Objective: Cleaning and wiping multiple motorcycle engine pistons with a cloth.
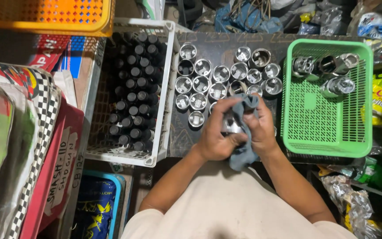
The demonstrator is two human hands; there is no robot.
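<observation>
So the metal piston (231,126) is right there between your two hands, held up over the near edge of the dark desk (219,46) rather than sitting on it. Your left hand (217,135) is clenched around its lower left side, and your right hand (258,126) is pressing a grey-blue cloth (244,152) against it from the right, fingers curled over the top, so both hands are closed and busy. Only a sliver of shiny metal shows between the cloth and your left thumb, so I can't really tell which way its long axis runs; at a guess it's tilted up toward you. Neither hand is nearer, both are touching it, though the left one seems to do the actual holding while the right works the cloth. The relation that matters: the green basket (328,150) with a few pistons in its far end sits just to the right of your right hand, while the rows of loose pistons (219,73) stand on the desk straight ahead, beyond your knuckles. The white crate (164,97) of dark cylinders is off to the left, beside your left forearm, and an orange basket (49,24) sits further up left, well apart from all this.
</observation>
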